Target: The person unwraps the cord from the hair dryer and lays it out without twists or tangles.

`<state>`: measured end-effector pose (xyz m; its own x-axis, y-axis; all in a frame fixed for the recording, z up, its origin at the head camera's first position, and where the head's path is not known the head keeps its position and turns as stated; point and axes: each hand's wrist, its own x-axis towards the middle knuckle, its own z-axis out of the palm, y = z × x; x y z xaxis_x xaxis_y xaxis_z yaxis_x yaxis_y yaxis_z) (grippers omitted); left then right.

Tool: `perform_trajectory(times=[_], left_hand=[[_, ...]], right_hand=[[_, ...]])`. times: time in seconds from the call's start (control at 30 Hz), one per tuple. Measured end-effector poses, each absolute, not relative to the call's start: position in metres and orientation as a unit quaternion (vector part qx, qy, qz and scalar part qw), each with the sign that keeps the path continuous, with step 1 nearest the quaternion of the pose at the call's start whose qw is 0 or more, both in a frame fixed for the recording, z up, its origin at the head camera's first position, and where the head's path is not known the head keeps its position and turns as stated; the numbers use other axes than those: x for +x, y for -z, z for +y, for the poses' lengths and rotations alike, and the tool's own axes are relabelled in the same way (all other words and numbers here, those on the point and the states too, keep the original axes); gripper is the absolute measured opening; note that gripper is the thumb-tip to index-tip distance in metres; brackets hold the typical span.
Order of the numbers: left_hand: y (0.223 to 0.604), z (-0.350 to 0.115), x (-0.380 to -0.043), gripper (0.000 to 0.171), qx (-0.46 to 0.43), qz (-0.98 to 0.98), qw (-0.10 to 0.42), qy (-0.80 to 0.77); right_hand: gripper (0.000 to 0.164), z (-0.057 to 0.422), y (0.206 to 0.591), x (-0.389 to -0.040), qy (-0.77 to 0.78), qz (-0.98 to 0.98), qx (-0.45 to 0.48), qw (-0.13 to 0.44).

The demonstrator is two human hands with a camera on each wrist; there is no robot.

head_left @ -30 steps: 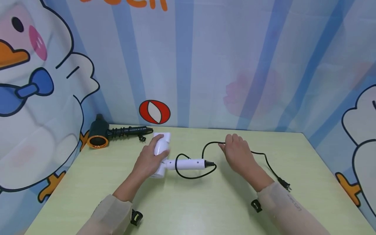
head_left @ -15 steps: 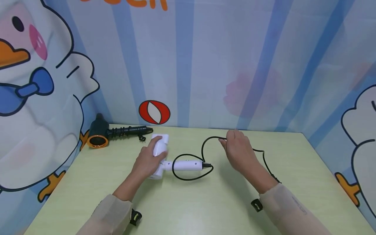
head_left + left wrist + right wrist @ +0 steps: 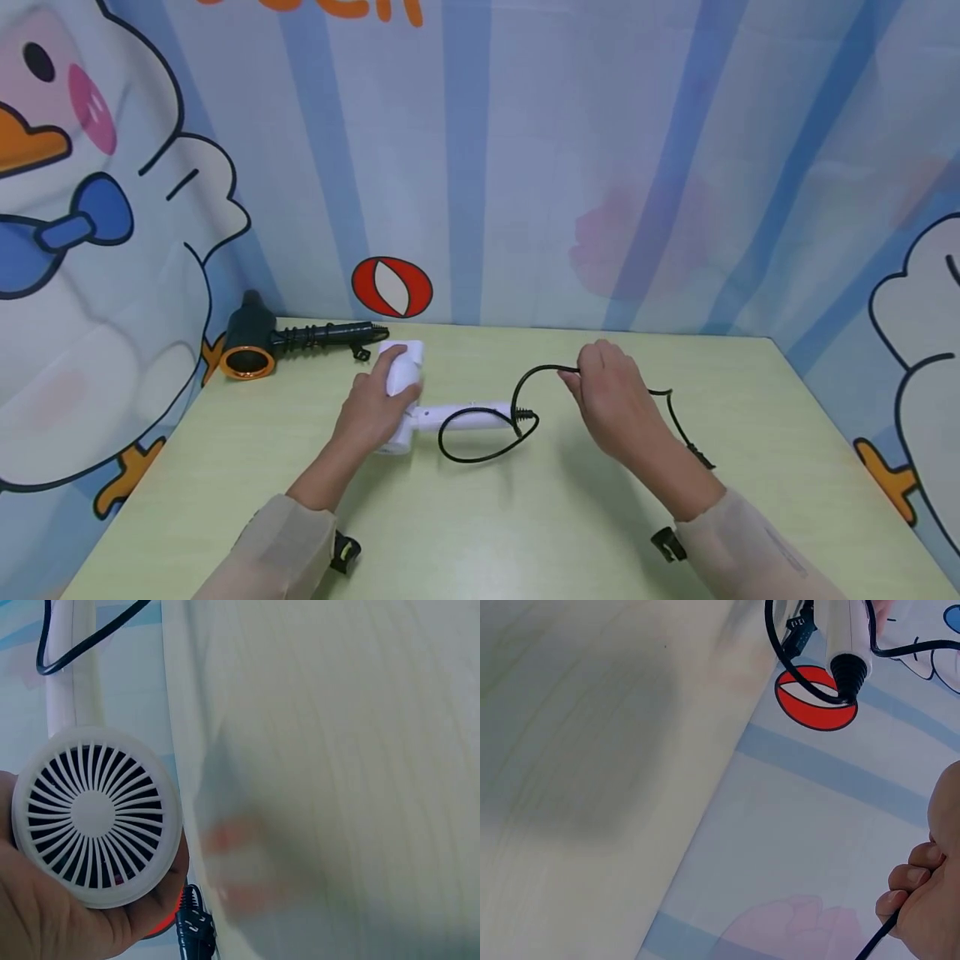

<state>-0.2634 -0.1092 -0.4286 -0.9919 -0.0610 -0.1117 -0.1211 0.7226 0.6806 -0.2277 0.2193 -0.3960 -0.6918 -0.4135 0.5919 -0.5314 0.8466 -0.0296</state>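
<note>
My left hand (image 3: 372, 410) grips the head of a white hair dryer (image 3: 403, 375), whose handle points right. In the left wrist view the round vent grille (image 3: 94, 814) of the dryer faces the camera, with fingers wrapped around the body. A black power cord (image 3: 486, 459) leaves the handle's end and makes one loop around the handle. My right hand (image 3: 617, 404) holds the cord between curled fingers, to the right of the dryer. Beyond that hand the cord runs down toward its plug end (image 3: 701, 455), partly by the sleeve. Fingers curled on the cord show in the right wrist view.
A dark hair dryer (image 3: 251, 337) with an orange rim lies at the back left of the pale table (image 3: 480, 533), its cord wound around its handle. Behind the table hangs a blue striped cloth (image 3: 525, 167) with cartoon ducks. A black strap piece hangs at each sleeve.
The white dryer has shifted slightly left with my left hand. My right hand rose a little, then lowered, still holding the cord. The loop now sits nearer the handle's end.
</note>
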Motion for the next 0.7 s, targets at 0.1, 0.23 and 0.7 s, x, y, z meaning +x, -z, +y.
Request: perform_trajectory(times=[0.1, 0.23, 0.7], left_hand=[[0.4290, -0.1097, -0.2640, 0.067, -0.052, 0.926, 0.033, -0.372], [0.4300, -0.1102, -0.2644, 0.067, -0.055, 0.925, 0.028, -0.375], [0.4295, -0.1149, -0.2643, 0.069, -0.066, 0.922, 0.036, -0.379]], right_hand=[[0.037, 0.2202, 0.3973, -0.2240, -0.095, -0.910, 0.274, 0.296], [0.036, 0.2211, 0.3993, -0.2222, -0.086, -0.906, 0.286, 0.301], [0.032, 0.2236, 0.4015, -0.2175, -0.113, -0.919, 0.272, 0.261]])
